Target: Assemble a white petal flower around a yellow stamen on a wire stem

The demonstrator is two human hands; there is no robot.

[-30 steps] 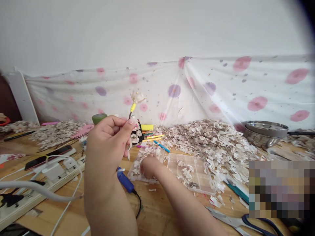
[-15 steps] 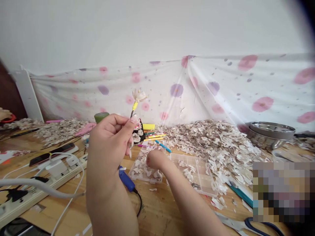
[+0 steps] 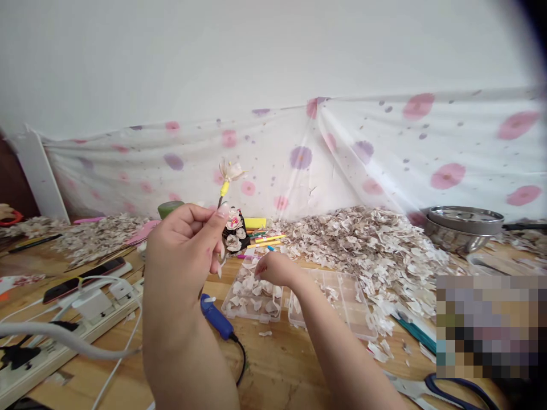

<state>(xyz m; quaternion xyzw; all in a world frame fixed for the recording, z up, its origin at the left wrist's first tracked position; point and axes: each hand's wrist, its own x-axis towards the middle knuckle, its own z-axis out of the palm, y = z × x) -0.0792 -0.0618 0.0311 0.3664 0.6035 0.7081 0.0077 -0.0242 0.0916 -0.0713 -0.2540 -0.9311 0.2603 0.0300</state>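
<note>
Pinched between thumb and forefinger of my left hand (image 3: 188, 239) is the dark stem of a handmade flower (image 3: 231, 171), with pale petals and a yellow wrapped base. A pale petal-like piece shows below its curled fingers. My right hand (image 3: 273, 269) reaches over the clear compartment box (image 3: 273, 316), near loose whitish pieces (image 3: 243, 299) inside it. Its fingers are mostly hidden behind the back of the hand, so their grip does not show. Behind the left hand stands a black holder (image 3: 239, 228) decorated with pale flowers.
A large heap of dry pale flakes (image 3: 363, 245) spreads along the back right, beside metal bowls (image 3: 465, 228). Scissors (image 3: 419, 390) lie at front right. A blue corded tool (image 3: 217, 319) is near the box. A power strip (image 3: 47, 347) with cables runs along the left.
My right hand has shifted slightly over the box, its forearm more raised. The left hand still holds the flower. The whole view has moved a little, so things appear further left.
</note>
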